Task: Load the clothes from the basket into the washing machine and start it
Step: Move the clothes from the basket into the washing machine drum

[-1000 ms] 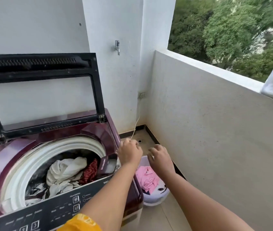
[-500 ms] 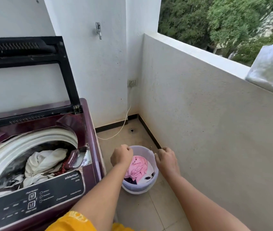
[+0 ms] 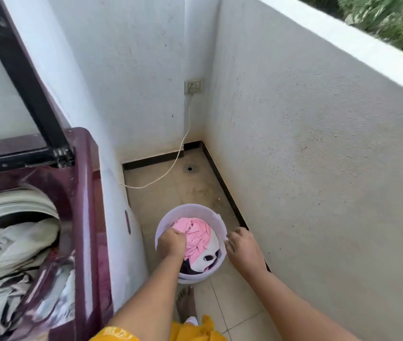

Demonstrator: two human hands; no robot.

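Observation:
A pale lilac basket [image 3: 188, 211] stands on the floor tiles beside the washing machine. Inside it lie a pink garment [image 3: 199, 236] and a white and dark piece under it. My left hand [image 3: 172, 243] is down in the basket, fingers closed on the pink garment. My right hand [image 3: 243, 247] rests at the basket's right rim, fingers curled on the edge. The maroon top-loading washing machine [image 3: 84, 193] fills the left side, its lid [image 3: 23, 77] raised. Its drum holds white and striped clothes [image 3: 11, 254].
A white power cord [image 3: 171, 166] runs from a wall socket [image 3: 192, 86] across the floor to the machine. A floor drain [image 3: 189, 168] sits in the corner. The balcony wall [image 3: 318, 168] rises close on the right. My bare foot [image 3: 185, 303] stands just behind the basket.
My view has tilted down toward the floor. My left hand dropped into the basket and closed on the pink garment. My right hand came down to the basket's right rim.

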